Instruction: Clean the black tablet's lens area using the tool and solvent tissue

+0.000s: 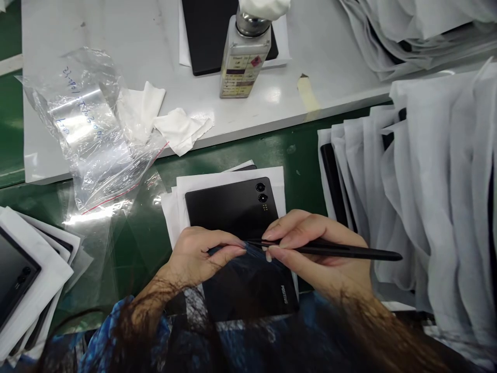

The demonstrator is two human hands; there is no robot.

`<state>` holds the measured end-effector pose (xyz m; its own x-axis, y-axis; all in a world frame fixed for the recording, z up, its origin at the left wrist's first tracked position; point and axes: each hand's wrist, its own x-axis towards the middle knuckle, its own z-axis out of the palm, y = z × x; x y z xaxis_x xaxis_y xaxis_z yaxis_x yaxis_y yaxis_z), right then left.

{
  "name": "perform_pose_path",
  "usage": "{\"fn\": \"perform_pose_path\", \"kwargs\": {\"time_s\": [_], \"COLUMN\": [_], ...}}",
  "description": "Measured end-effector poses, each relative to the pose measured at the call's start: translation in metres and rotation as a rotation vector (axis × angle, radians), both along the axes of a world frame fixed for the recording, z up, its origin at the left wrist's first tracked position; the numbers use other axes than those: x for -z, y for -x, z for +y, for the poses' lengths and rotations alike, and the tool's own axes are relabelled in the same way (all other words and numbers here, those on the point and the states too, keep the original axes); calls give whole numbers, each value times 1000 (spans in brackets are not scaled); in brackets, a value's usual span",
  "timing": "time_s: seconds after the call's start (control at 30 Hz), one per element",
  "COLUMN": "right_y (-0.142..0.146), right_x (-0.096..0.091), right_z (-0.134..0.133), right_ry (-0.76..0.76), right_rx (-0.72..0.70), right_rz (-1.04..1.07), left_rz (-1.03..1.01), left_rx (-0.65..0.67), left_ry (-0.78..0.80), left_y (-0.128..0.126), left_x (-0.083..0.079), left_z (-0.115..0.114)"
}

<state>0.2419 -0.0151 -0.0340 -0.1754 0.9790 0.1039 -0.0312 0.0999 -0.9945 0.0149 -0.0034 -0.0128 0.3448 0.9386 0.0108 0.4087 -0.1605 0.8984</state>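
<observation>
A black tablet (223, 210) lies back up before me, two camera lenses at its upper right corner, on white sleeves (276, 181). Above it, my right hand (334, 259) grips a pair of black tweezers (361, 252), whose tips point left. My left hand (194, 254) is closed, thumb and forefinger pinched together at the tweezer tips. What sits in that pinch is too small to make out. Both hands cover the middle of the tablet, and strands of hair hang over its lower part.
Beyond stands a metal-topped bottle (244, 62) near another dark tablet (204, 36). A clear zip bag (93, 129) and white wipes (180, 129) lie at the left on a raised grey board (155, 31). Sleeved tablets (427, 181) stand at right; more (34, 264) lie left.
</observation>
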Motion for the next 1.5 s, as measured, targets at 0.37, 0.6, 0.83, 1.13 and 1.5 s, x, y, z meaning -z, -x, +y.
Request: {"fn": "perform_pose_path", "kwargs": {"time_s": [0.37, 0.6, 0.83, 1.13, 1.5], "right_y": [2, 4, 8, 9, 17], "right_x": [3, 1, 20, 72, 75], "right_z": [-4, -11, -4, 33, 29], "right_ry": [-6, -54, 8, 290, 245], "right_rx": [7, -33, 214, 477, 526], "right_rz": [17, 54, 260, 408, 377], "left_rz": [20, 14, 106, 295, 284], "left_rx": [-10, -16, -59, -101, -31], "left_ry": [6, 21, -2, -78, -41], "left_y": [0, 0, -1, -1, 2], "left_x": [1, 1, 5, 5, 7], "left_z": [0, -1, -3, -6, -7]}}
